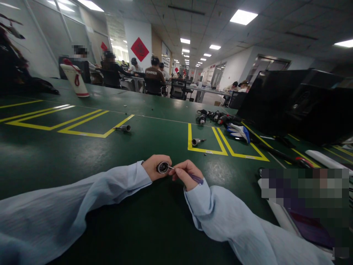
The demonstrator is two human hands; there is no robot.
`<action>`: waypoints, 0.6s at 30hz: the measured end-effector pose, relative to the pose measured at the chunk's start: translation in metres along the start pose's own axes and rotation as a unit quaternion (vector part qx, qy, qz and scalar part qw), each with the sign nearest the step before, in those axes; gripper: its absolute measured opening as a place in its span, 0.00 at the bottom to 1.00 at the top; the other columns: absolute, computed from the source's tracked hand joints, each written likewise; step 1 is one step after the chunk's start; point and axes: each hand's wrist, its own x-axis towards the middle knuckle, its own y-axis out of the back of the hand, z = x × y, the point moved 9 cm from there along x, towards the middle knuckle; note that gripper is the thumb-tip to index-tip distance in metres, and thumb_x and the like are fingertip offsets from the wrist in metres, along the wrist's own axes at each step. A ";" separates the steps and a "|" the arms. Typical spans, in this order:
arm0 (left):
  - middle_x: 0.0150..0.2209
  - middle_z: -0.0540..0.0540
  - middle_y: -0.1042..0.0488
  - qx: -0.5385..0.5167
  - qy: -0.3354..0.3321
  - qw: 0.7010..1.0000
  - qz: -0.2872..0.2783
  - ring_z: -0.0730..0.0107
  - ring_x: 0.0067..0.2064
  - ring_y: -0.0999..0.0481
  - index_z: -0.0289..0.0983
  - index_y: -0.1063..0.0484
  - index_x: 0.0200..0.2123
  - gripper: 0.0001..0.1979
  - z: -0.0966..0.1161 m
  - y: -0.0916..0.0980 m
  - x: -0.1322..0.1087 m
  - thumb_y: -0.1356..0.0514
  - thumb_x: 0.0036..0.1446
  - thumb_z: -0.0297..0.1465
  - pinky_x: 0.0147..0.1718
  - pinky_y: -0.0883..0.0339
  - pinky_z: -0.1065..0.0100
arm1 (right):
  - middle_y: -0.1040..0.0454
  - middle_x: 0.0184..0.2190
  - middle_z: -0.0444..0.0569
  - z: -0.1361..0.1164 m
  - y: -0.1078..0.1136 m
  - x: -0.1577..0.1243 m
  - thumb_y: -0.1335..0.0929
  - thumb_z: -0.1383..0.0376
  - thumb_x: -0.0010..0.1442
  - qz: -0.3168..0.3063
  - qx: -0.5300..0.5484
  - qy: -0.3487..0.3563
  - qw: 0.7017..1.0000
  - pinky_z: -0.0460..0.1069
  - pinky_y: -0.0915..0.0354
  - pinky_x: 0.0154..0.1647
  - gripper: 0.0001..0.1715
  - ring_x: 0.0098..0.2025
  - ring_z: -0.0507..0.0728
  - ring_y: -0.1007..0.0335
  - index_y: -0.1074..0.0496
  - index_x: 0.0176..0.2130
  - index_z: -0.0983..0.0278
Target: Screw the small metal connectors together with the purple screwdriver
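A metal cylinder sits above the near part of the green table, its round, open end turned toward me as my left grip closes around its side. My right grip is pinched together on a screwdriver with a purple handle, its thin shaft pointing left into the cylinder's mouth; whether the tip touches anything inside, I cannot tell. Loose light-blue sleeves cover both my arms down to the wrists. Beyond my hands, two similar metal parts lie on their sides: a left part, its thin end at the edge of a taped outline, and a right part, inside another outline of yellow tape. A small dark bit rests just outside that tape. Farther back, a cluster of black and metal pieces lies near a blue-and-white glove. Dark, bulky equipment stands at the right, and a tall white cup with a red cord stands toward the back left. Across the room, people sit at other desks, among them a person in a brown top, near a pillar bearing a red diamond.
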 end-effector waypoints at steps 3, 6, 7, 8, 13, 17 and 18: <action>0.21 0.52 0.39 -0.013 0.000 1.000 0.003 0.78 0.23 0.39 0.34 0.40 0.22 0.05 0.001 0.001 0.000 0.45 0.45 0.28 0.23 0.44 0.75 | 0.26 0.21 0.45 0.009 -0.002 0.003 0.32 0.61 0.47 -0.020 0.062 -0.028 0.998 0.47 0.35 0.24 0.10 0.21 0.50 0.34 0.33 0.25 0.64; 0.20 0.53 0.40 -0.028 0.000 1.000 0.006 0.78 0.22 0.40 0.34 0.41 0.21 0.06 0.003 0.001 0.000 0.44 0.45 0.28 0.22 0.44 0.75 | 0.26 0.21 0.45 0.014 -0.005 0.004 0.31 0.61 0.47 -0.044 0.123 -0.042 0.990 0.46 0.36 0.23 0.10 0.20 0.49 0.34 0.33 0.25 0.65; 0.20 0.53 0.40 -0.031 0.002 0.999 0.008 0.78 0.22 0.40 0.34 0.41 0.21 0.07 0.003 0.002 0.001 0.45 0.45 0.29 0.22 0.44 0.75 | 0.26 0.21 0.45 0.014 -0.005 0.005 0.31 0.61 0.46 -0.048 0.136 -0.042 0.989 0.46 0.36 0.23 0.10 0.20 0.49 0.34 0.33 0.25 0.65; 0.20 0.53 0.40 -0.032 0.003 0.999 0.010 0.78 0.22 0.40 0.34 0.41 0.21 0.07 0.003 0.002 0.001 0.45 0.46 0.29 0.22 0.44 0.75 | 0.26 0.21 0.45 0.013 -0.005 0.005 0.31 0.61 0.46 -0.048 0.141 -0.039 0.988 0.45 0.36 0.23 0.10 0.20 0.49 0.34 0.33 0.25 0.65; 0.21 0.52 0.39 -0.019 0.010 1.000 0.018 0.78 0.23 0.39 0.34 0.40 0.21 0.07 0.002 0.003 0.000 0.44 0.46 0.30 0.22 0.45 0.75 | 0.26 0.22 0.45 0.004 -0.002 0.002 0.32 0.61 0.48 -0.022 0.064 -0.014 0.998 0.46 0.36 0.24 0.09 0.21 0.49 0.35 0.34 0.25 0.64; 0.20 0.52 0.39 -0.007 0.001 1.000 0.010 0.78 0.22 0.39 0.34 0.39 0.22 0.07 0.001 0.001 0.000 0.45 0.47 0.30 0.22 0.45 0.75 | 0.28 0.23 0.46 -0.009 -0.003 -0.003 0.36 0.61 0.52 -0.013 -0.094 0.043 0.995 0.47 0.39 0.25 0.08 0.22 0.50 0.37 0.33 0.26 0.64; 0.20 0.53 0.39 -0.001 -0.004 1.000 0.006 0.78 0.22 0.40 0.34 0.40 0.22 0.06 0.001 0.001 0.000 0.45 0.47 0.30 0.22 0.45 0.75 | 0.29 0.24 0.46 -0.015 -0.004 -0.005 0.36 0.62 0.53 -0.012 -0.147 0.067 0.987 0.47 0.40 0.25 0.08 0.23 0.50 0.37 0.33 0.26 0.64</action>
